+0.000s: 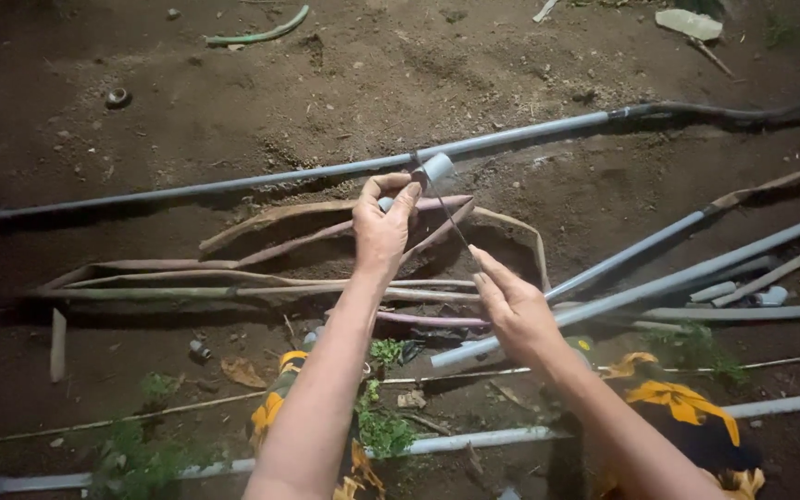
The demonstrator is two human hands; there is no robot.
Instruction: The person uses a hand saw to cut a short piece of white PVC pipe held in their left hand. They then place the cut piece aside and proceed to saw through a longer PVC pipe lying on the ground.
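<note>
My left hand (pixel 383 227) is raised over bare soil and pinches a small grey plastic pipe fitting (pixel 433 169) between thumb and fingers. A thin dark strip (pixel 448 215), like a blade or a tape, runs from the fitting down to my right hand (pixel 514 310), whose fingers hold its lower end. Behind the fitting a long grey pipe (pixel 307 172) lies across the ground from left to right.
Several loose grey pipes (pixel 659 287) lie on the right, some cut short. Curved dry palm stalks (pixel 261 268) lie under my hands. A green hose piece (pixel 261 35) lies at top left. Yellow cloth (pixel 678 400) and another pipe (pixel 474 439) are near my arms.
</note>
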